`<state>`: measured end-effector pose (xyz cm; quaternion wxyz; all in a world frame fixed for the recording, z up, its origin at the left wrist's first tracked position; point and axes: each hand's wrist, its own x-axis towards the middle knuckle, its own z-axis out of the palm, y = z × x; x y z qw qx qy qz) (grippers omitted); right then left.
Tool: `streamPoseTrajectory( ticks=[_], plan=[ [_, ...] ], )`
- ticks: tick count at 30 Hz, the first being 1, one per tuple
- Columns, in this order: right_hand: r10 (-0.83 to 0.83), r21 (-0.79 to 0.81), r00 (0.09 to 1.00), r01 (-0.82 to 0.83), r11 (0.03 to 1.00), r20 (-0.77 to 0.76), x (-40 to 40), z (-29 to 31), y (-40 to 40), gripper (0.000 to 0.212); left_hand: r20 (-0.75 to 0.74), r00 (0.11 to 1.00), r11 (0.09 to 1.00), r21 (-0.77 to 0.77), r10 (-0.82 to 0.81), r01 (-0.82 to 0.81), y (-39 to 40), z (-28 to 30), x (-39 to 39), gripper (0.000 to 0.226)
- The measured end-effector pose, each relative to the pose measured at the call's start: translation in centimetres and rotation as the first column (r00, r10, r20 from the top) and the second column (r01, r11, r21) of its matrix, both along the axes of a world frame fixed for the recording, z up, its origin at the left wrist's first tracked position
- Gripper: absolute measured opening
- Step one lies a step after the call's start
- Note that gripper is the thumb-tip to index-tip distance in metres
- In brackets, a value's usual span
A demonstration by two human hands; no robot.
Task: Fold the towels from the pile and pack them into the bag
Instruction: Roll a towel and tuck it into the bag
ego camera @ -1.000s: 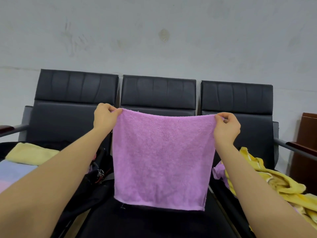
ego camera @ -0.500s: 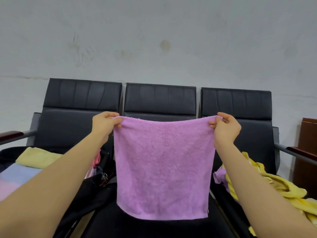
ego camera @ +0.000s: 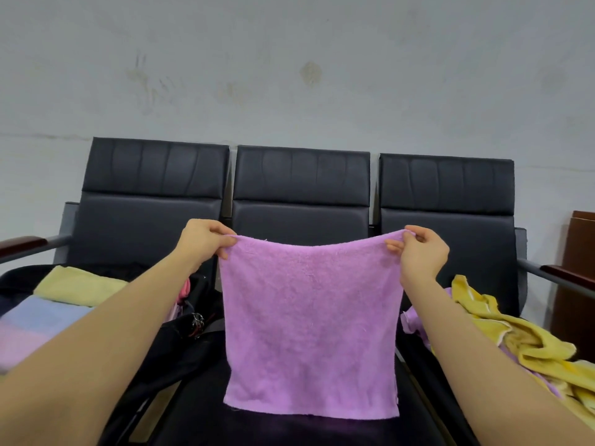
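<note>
A purple towel [ego camera: 310,326] hangs flat in the air over the middle seat of a black three-seat bench. My left hand [ego camera: 203,239] pinches its top left corner and my right hand [ego camera: 420,251] pinches its top right corner. The top edge sags a little between them, and the bottom edge hangs just above the seat. On the right seat lies a pile of crumpled yellow towels [ego camera: 528,342] with a bit of purple cloth beneath. An open black bag [ego camera: 180,336] sits on the left seat, with folded towels in pale yellow [ego camera: 80,286] and pale blue [ego camera: 42,317] inside.
The black bench [ego camera: 301,178] stands against a grey wall. Metal armrests with dark wood tops stick out at the left [ego camera: 22,246] and right [ego camera: 566,273]. A brown wooden cabinet [ego camera: 579,284] stands at the far right.
The view has dropped slightly, so the bench backs sit lower in the frame. Both hands keep their grip on the towel's top corners, and its top edge now sags more.
</note>
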<state>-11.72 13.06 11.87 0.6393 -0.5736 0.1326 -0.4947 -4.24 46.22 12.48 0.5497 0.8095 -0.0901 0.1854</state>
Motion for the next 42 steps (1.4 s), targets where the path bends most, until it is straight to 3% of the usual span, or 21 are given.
streamPoseTrajectory(
  ticks=[5, 9, 16, 24, 32, 38, 42],
  plan=[
    [-0.034, -0.006, 0.998, 0.034, 0.999, 0.049, -0.2, 1.1, -0.4, 0.015, 0.012, 0.999, 0.99, -0.139, -0.033, 0.034, -0.4, 1.1, -0.7, 0.014],
    [-0.057, -0.041, 0.997, 0.059, 0.997, 0.052, 0.1, 1.6, -0.7, 0.012, 0.065, 0.998, 0.983, -0.182, 0.017, -0.005, -0.7, 1.1, -0.2, 0.005],
    [-0.088, -0.14, 0.994, 0.079, 0.987, -0.059, 2.8, -0.8, -2.1, 0.017, 0.018, 0.998, 0.98, -0.192, 0.055, -0.051, -1.6, -1.6, 3.1, 0.011],
    [-0.107, -0.174, 0.976, 0.075, 0.982, -0.187, 9.2, -3.8, -3.7, 0.011, -0.065, 0.998, 0.939, -0.339, 0.028, -0.048, -4.9, -5.6, 9.7, 0.011],
    [-0.005, -0.15, 1.0, 0.009, 0.989, 0.029, 12.3, -0.6, -3.7, 0.007, 0.167, 0.98, 0.858, -0.513, 0.104, -0.004, -8.5, -2.7, 13.2, 0.017],
    [0.008, -0.164, 0.999, -0.002, 0.987, 0.038, 10.8, -3.2, -2.9, 0.023, 0.197, 0.961, 0.854, -0.515, 0.196, -0.069, -8.1, -6.0, 10.6, 0.012],
    [-0.041, -0.174, 0.996, 0.028, 0.984, -0.074, 8.4, -6.6, -2.2, 0.01, 0.166, 0.955, 0.911, -0.376, 0.246, -0.169, -7.6, -9.9, 7.3, 0.005]
  ],
)
